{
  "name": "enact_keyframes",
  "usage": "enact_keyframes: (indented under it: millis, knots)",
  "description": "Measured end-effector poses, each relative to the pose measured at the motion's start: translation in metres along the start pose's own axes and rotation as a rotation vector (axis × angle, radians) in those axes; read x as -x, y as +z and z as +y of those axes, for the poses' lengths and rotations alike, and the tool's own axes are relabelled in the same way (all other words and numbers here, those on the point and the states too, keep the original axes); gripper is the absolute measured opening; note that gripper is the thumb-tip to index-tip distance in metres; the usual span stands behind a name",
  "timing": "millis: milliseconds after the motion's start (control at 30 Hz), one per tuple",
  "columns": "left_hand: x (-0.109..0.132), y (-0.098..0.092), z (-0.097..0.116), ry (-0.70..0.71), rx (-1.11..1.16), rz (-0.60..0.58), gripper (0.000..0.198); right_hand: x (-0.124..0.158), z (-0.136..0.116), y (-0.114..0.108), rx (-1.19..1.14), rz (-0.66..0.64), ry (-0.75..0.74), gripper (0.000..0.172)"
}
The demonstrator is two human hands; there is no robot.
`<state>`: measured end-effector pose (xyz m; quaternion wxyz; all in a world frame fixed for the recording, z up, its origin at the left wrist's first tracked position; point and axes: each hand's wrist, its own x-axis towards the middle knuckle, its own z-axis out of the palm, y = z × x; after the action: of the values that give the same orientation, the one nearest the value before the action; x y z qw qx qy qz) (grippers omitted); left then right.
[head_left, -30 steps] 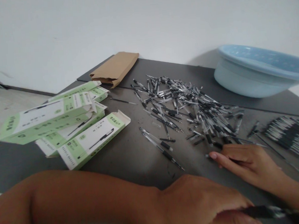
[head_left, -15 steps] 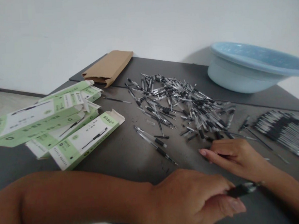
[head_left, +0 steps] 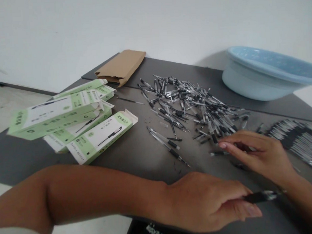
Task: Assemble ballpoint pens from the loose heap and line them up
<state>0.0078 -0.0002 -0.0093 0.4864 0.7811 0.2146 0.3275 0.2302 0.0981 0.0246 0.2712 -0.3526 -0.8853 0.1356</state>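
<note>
My left hand is closed on a pen, gripped between thumb and fingers; its black grip and clear tip end point to the right, above my right forearm. At the near edge of a heap of clear pens with black grips, my right hand has its thumb and index finger pinched at the end of one pen. Its other fingers are curled and partly hidden. Two loose pens lie left of the heap. Another dark piece lies just below my right fingertips.
Green and white pen boxes are stacked on the left of the dark table. Behind them lies a brown paper packet. A light blue basin stands at the back right, with a neat row of pens in front of it.
My right hand has lifted and moved forward to the heap's near edge. My left hand still holds its pen. The whole view has shifted slightly.
</note>
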Motion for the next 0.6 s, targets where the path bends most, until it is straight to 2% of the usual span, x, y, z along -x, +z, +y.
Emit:
enact_keyframes:
  millis: [67, 133, 233, 333, 467, 600]
  knots:
    - [-0.001, 0.001, 0.0, 0.02, -0.034, -0.018, 0.041, -0.008, -0.005, 0.002, 0.029, 0.046, 0.024, 0.016]
    - [-0.002, 0.004, -0.002, 0.045, -0.109, -0.022, 0.044, -0.022, -0.014, 0.005, 0.046, 0.031, 0.021, 0.019]
    - [-0.003, 0.01, -0.006, 0.129, -0.205, -0.016, 0.048, -0.054, -0.035, 0.015, 0.059, -0.156, 0.01, 0.024]
    - [-0.003, 0.011, -0.006, 0.193, -0.242, -0.008, 0.05, -0.093, -0.053, 0.029, 0.128, -0.332, 0.087, 0.033]
    - [-0.004, 0.002, 0.003, 0.222, -0.208, -0.062, 0.057, -0.132, -0.064, 0.049, 0.225, -0.456, 0.214, 0.045]
    - [-0.004, -0.005, 0.009, 0.193, -0.197, -0.117, 0.049, -0.145, -0.063, 0.061, 0.258, -0.513, 0.276, 0.052]
